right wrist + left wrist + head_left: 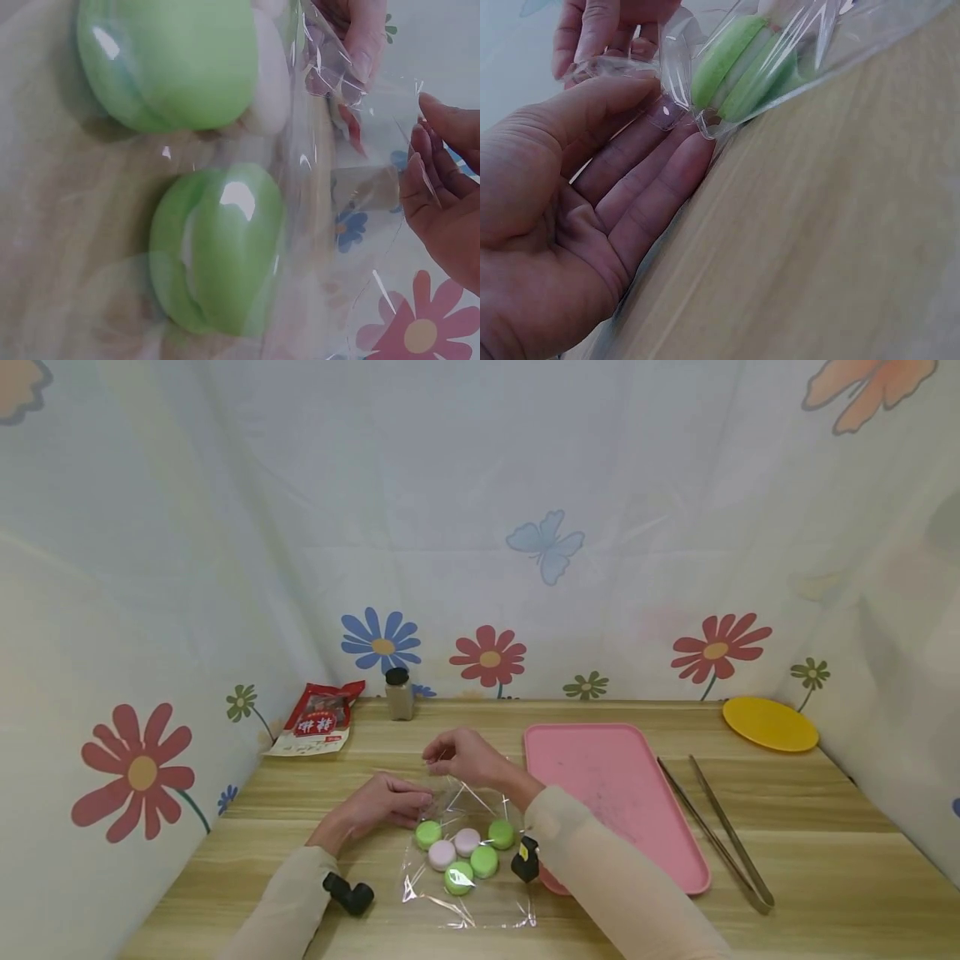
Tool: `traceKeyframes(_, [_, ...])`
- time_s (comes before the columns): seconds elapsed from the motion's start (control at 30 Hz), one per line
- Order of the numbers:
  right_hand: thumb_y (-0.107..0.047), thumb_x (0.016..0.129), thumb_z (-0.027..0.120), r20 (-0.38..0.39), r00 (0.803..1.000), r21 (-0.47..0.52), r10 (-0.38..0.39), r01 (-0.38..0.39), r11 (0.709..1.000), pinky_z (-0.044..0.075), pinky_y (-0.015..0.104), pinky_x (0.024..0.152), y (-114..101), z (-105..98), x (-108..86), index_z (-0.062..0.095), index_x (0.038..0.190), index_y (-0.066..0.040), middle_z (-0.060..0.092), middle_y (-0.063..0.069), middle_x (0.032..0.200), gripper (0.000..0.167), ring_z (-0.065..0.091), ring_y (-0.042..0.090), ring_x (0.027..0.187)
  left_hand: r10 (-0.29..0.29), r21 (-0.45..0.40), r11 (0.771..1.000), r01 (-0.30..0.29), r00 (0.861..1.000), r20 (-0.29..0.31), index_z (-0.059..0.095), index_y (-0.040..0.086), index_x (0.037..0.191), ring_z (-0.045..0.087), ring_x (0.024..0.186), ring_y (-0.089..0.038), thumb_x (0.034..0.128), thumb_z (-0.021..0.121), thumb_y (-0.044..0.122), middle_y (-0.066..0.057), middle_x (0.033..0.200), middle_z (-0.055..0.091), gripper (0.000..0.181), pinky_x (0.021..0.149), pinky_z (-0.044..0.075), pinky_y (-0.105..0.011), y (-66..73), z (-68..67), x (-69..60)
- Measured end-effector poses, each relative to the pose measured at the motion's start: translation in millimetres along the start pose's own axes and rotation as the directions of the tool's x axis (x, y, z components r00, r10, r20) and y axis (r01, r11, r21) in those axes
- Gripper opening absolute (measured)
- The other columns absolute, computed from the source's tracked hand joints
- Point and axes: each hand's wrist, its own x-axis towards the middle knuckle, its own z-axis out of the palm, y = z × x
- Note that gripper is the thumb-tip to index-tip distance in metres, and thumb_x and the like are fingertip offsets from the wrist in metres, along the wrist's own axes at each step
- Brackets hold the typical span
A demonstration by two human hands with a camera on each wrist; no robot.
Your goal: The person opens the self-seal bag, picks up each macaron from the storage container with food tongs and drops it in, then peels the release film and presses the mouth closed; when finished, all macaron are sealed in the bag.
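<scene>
A clear plastic bag [491,906] lies on the table with several green macarons [483,862] and two pale pink macarons [442,855] inside. My left hand [386,799] is at the bag's upper left, pinching its edge between thumb and fingers; a green macaron [742,67] shows through the film beside the fingertips. Farther from me, my right hand [471,758] pinches the raised film at the bag's mouth. In the right wrist view, the thumb and fingers of the right hand [450,180] hold a thin clear edge, with green macarons [217,251] close to the camera.
Right of the bag lies a pink tray [585,760], with metal tongs [723,835] beside it. A yellow plate [770,724] sits at the back right. At the back left are a red and white food packet [318,720] and a black-lidded jar [399,695]. A flowered curtain [465,568] hangs behind.
</scene>
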Motion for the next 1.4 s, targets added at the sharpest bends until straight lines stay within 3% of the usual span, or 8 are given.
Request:
traceKeyframes(0.27, [-0.007,0.088,0.077,-0.052,0.998,0.062,0.022,-0.019,0.998,0.053,0.023,0.074,4,3,-0.7,0.073,0.109,-0.002,0.069,-0.001,0.094,0.021,0.062,0.012,0.083,0.004,-0.011,1.0,-0.004,1.0,-0.009,0.071,-0.001,0.12,0.071,0.101,-0.029,0.094,0.072,0.025,-0.018,0.111,0.072,0.037,0.084,0.058,-0.043,-3.1,-2.4,0.8])
traceKeyframes(0.5, [-0.005,0.09,0.075,-0.079,0.996,0.121,0.047,-0.037,0.992,0.053,0.022,0.073,4,5,-1.9,0.074,0.105,-0.005,0.069,-0.002,0.091,0.016,0.061,0.012,0.083,0.024,-0.019,1.0,-0.024,1.0,-0.002,0.07,-0.004,0.12,0.071,0.099,-0.028,0.0955,0.07,0.023,-0.019,0.109,0.072,0.037,0.083,0.059,-0.042,-2.7,-1.1,0.8])
traceKeyframes(0.9, [-0.014,0.093,0.074,-0.125,0.99,0.064,0.065,-0.057,0.996,0.054,0.024,0.075,4,8,-0.9,0.08,0.099,-0.01,0.074,-0.005,0.092,0.01,0.064,0.008,0.083,0.025,-0.027,0.999,-0.025,1.0,-0.016,0.067,-0.007,0.123,0.071,0.098,-0.026,0.0966,0.069,0.022,-0.019,0.108,0.073,0.04,0.081,0.059,-0.04,-2.0,-0.1,-1.2])
traceKeyframes(1.07, [-0.017,0.095,0.071,-0.13,0.985,0.071,0.11,-0.102,0.992,0.054,0.026,0.077,4,10,-1.9,0.079,0.1,-0.013,0.071,-0.007,0.09,0.01,0.063,0.01,0.084,0.016,-0.025,1.0,-0.017,1.0,-0.016,0.067,-0.006,0.124,0.071,0.1,-0.028,0.0966,0.069,0.023,-0.019,0.112,0.072,0.04,0.083,0.059,-0.042,-3.2,-1.6,-0.6])
traceKeyframes(1.23, [-0.02,0.094,0.072,-0.17,0.958,0.203,0.229,-0.193,0.96,0.053,0.032,0.08,4,14,-2.3,0.077,0.096,-0.015,0.07,-0.005,0.091,0.007,0.061,0.015,0.088,0.023,-0.038,0.999,-0.024,0.999,-0.023,0.067,-0.005,0.124,0.071,0.101,-0.029,0.0958,0.07,0.021,-0.02,0.115,0.071,0.039,0.085,0.058,-0.042,-3.9,0.2,-0.1])
traceKeyframes(1.4, [-0.018,0.093,0.072,-0.202,0.907,0.425,0.369,-0.258,0.868,0.049,0.045,0.093,4,12,0.4,0.077,0.1,-0.007,0.071,0.004,0.098,0.013,0.061,0.02,0.096,0.016,-0.008,1.0,-0.016,1.0,-0.02,0.071,-0.003,0.119,0.071,0.1,-0.025,0.0923,0.074,0.023,-0.017,0.119,0.07,0.037,0.084,0.058,-0.039,-3.7,1.6,-0.2])
